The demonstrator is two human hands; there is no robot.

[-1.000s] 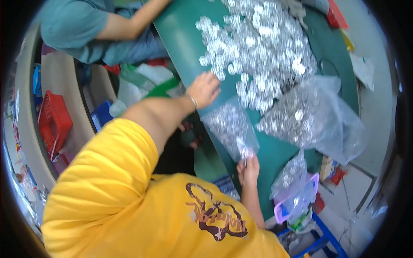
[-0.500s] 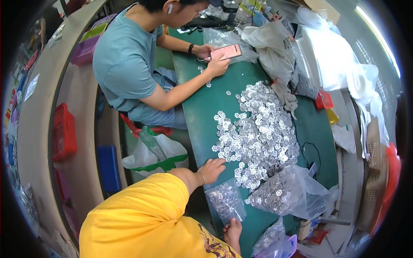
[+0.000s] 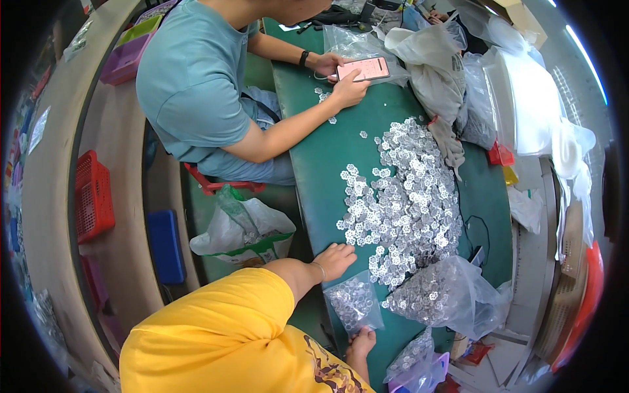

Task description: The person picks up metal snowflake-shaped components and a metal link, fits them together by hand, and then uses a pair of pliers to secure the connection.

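Observation:
My left hand (image 3: 337,261) lies palm down at the near edge of the green table (image 3: 311,164), its fingers stretched towards a heap of small silvery flower-shaped pieces (image 3: 419,190). It holds nothing that I can see. Just beside it lies a clear plastic bag (image 3: 354,301) filled with similar pieces. My right hand (image 3: 362,342) is closed on this bag's lower edge, thumb on top; its other fingers are partly hidden. Beyond the bag, a larger clear bag (image 3: 422,295) lies on its side with many pieces inside.
A co-worker in a blue-green shirt (image 3: 190,92) sits to the left, holding a phone (image 3: 362,69). A white and green sack (image 3: 246,229) stands beside the table. Another filled bag (image 3: 411,357) rests by a purple tray (image 3: 432,373). Cloth sacks (image 3: 426,65) lie at the far side.
The whole view has shifted slightly, so table and hands appear further right. Both my hands keep nearly the same places by the small bag.

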